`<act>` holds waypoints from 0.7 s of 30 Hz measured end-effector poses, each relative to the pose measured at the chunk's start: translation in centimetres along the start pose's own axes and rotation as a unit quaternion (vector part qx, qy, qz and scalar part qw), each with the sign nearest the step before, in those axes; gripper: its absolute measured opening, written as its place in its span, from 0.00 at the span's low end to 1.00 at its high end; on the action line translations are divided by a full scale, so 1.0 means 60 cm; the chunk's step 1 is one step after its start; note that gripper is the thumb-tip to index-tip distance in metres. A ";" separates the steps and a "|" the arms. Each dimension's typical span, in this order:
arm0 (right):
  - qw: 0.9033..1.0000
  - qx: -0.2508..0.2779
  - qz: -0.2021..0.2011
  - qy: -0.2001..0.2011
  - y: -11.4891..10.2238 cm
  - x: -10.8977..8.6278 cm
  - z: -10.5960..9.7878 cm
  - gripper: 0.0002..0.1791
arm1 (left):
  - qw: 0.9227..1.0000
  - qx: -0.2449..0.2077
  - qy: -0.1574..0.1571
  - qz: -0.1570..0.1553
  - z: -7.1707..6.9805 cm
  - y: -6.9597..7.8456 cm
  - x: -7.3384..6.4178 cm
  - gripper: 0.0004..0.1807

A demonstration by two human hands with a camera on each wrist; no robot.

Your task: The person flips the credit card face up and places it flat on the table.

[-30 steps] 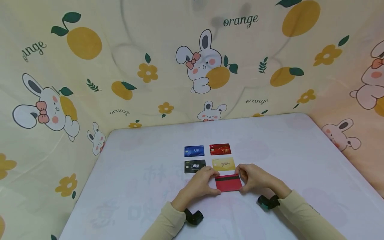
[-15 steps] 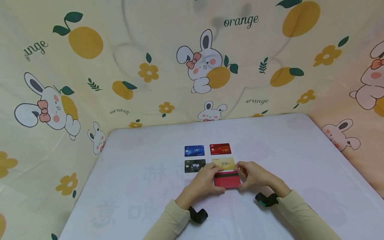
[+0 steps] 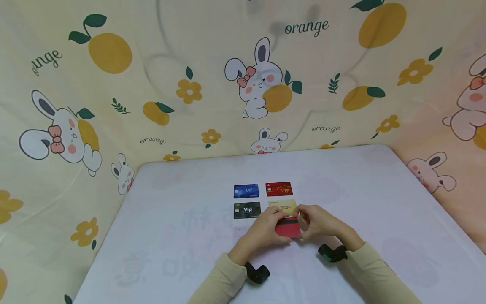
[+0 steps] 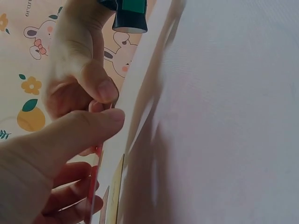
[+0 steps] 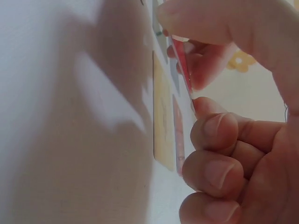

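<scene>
A red card (image 3: 287, 229) with a black magnetic stripe is held up off the table, stripe side showing in the head view. My left hand (image 3: 263, 229) grips its left part between thumb and fingers, hiding that end. At the right edge, my right hand (image 3: 318, 220) pinches it with thumb and index finger. From the left wrist, the card (image 4: 95, 179) shows almost edge-on along the left fingers. Just behind the hands lies a gold card (image 3: 282, 204), partly covered by fingertips. The right wrist view shows the gold card (image 5: 162, 116) below the red one.
On the white-covered table (image 3: 171, 219) lie a blue VIP card (image 3: 246, 191), a dark red VIP card (image 3: 279, 189) and a black VIP card (image 3: 247, 210). A pale card (image 3: 238, 230) with faint lettering is partly behind the left hand. A patterned curtain (image 3: 212, 93) hangs behind.
The red card has moved slightly away and toward the right. My left hand has slid right along it, covering more of its left side; the right hand has shifted slightly left.
</scene>
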State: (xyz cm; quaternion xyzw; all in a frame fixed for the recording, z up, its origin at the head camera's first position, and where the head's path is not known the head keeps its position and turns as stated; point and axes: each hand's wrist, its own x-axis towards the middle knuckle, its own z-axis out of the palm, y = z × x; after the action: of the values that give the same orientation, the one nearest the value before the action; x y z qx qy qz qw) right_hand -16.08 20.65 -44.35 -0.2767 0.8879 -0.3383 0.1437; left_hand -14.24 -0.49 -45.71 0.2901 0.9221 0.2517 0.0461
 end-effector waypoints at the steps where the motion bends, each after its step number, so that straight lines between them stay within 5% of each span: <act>1: 1.000 0.001 0.000 -0.001 0.000 0.000 0.000 0.25 | 1.000 0.002 0.001 0.001 0.000 0.000 0.000 0.33; 21: 0.999 0.049 -0.009 0.002 0.000 -0.003 -0.002 0.28 | 1.000 -0.031 0.001 0.003 -0.011 -0.009 -0.002 0.29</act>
State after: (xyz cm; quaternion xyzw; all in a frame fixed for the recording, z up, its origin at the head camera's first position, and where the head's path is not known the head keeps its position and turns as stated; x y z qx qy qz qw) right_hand -16.00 20.79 -44.24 -0.2770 0.8678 -0.3834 0.1524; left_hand -14.58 -1.25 -45.40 0.2908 0.9132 0.2803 0.0533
